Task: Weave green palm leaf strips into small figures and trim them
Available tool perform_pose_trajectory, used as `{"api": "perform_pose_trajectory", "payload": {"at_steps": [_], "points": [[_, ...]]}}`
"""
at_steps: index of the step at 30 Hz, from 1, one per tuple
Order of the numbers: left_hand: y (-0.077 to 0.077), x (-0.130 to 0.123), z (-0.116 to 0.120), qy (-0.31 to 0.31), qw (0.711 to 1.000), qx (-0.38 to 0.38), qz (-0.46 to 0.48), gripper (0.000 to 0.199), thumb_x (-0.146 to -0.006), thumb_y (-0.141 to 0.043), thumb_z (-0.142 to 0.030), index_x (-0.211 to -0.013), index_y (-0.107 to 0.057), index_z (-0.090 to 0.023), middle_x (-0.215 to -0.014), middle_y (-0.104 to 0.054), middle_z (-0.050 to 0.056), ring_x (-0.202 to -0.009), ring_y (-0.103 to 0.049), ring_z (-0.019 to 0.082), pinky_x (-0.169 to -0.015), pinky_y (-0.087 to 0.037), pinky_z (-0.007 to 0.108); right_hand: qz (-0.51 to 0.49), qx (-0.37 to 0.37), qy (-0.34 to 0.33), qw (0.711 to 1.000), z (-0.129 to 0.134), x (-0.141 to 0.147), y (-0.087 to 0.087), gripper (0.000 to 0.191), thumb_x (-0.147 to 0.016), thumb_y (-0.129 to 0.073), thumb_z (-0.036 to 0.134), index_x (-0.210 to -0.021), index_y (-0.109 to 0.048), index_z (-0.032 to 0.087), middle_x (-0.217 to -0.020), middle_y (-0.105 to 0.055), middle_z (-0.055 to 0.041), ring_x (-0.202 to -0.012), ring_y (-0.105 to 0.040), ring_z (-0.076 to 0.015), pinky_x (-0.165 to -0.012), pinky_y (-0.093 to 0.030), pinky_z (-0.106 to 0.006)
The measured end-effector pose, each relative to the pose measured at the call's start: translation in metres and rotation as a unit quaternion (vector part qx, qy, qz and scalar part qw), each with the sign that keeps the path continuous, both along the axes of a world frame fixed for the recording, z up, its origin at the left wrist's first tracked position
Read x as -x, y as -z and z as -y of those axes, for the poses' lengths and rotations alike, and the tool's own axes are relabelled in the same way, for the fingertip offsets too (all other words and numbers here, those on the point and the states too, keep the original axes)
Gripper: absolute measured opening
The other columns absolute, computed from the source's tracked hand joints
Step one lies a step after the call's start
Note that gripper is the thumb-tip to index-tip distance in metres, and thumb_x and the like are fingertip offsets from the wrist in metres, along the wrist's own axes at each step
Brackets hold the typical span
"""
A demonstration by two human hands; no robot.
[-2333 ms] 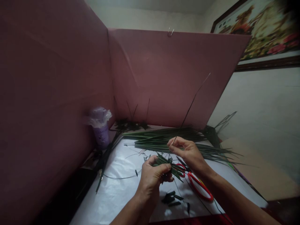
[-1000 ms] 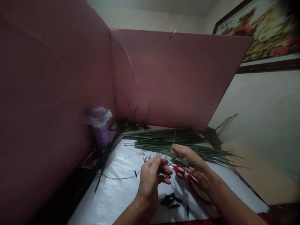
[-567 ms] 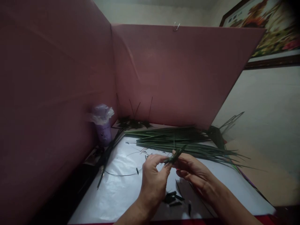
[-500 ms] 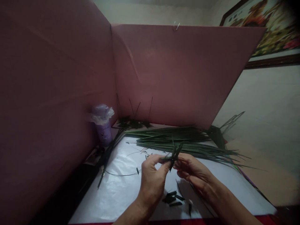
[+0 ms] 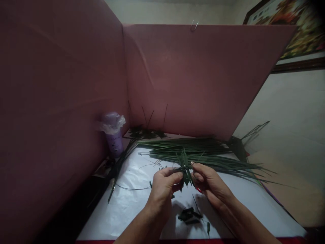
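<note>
Between both hands is a small green woven leaf piece with pointed strips sticking up and down. My left hand pinches its left side between thumb and fingers. At its right side my right hand is closed, thumb and index finger pressed together on a thin strip. Something small and red shows under the right fingers; what it is cannot be made out. Below the hands, short cut leaf pieces lie in a small heap on the white table surface.
Long green leaf strips lie across the back of the table. A purple cup with plastic wrap stands at the left beside more strips. Pink panels rise at the back and left. Dark leaf pieces sit in the back corner.
The woven leaf piece has turned, its strips now fanning upward and downward. My right hand has moved slightly up and right, and the red thing has come into view under it.
</note>
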State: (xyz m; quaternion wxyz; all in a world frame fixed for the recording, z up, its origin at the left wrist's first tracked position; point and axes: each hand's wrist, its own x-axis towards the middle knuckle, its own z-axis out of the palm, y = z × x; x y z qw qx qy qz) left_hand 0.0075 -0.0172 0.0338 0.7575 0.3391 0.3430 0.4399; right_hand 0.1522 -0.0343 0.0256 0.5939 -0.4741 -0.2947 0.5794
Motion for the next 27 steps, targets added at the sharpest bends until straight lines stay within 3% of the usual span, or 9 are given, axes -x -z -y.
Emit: {"api": "perform_pose_trajectory", "payload": {"at_steps": [5,14,19,27], "points": [[-0.001,0.000,0.000,0.008,1.000,0.016,0.012,0.029,-0.050,-0.075,-0.020,-0.074,-0.062,-0.012,-0.071,-0.062,0.003,-0.060,-0.055,0.012,-0.062,-0.041,0.027,0.024,-0.008,0.026,0.999,0.000,0.002,0.002,0.038,-0.069,-0.068,0.041,-0.057,-0.039,0.020,-0.043,-0.034,0.0101,-0.038,-0.025,-0.0049,-0.039,-0.017,-0.021],[0.006,-0.001,0.000,0.044,0.998,-0.022,0.026,0.027,-0.061,-0.071,-0.030,-0.078,-0.064,-0.010,-0.067,-0.064,0.006,-0.059,-0.057,0.014,-0.061,-0.043,0.028,0.070,0.005,0.025,0.997,0.003,0.009,0.000,0.039,-0.066,-0.069,0.042,-0.055,-0.040,0.019,-0.042,-0.038,0.0086,-0.039,-0.026,-0.0046,-0.041,-0.017,-0.021],[0.008,-0.004,-0.002,0.025,1.000,-0.005,-0.011,0.023,-0.055,-0.074,-0.024,-0.069,-0.065,-0.007,-0.058,-0.061,0.005,-0.047,-0.052,0.010,-0.047,-0.037,0.022,0.076,-0.007,0.035,0.996,0.003,0.011,0.000,0.039,-0.068,-0.068,0.041,-0.054,-0.039,0.019,-0.044,-0.039,0.0083,-0.040,-0.027,-0.0043,-0.042,-0.016,-0.021],[0.009,-0.005,-0.003,0.030,0.999,-0.011,-0.007,0.018,-0.053,-0.073,-0.022,-0.059,-0.062,-0.009,-0.049,-0.057,0.002,-0.040,-0.047,0.008,-0.042,-0.036,0.021,0.066,-0.042,0.069,0.995,0.003,0.013,-0.001,0.038,-0.070,-0.067,0.037,-0.054,-0.038,0.019,-0.040,-0.038,0.0086,-0.038,-0.025,-0.0045,-0.039,-0.015,-0.021]]}}
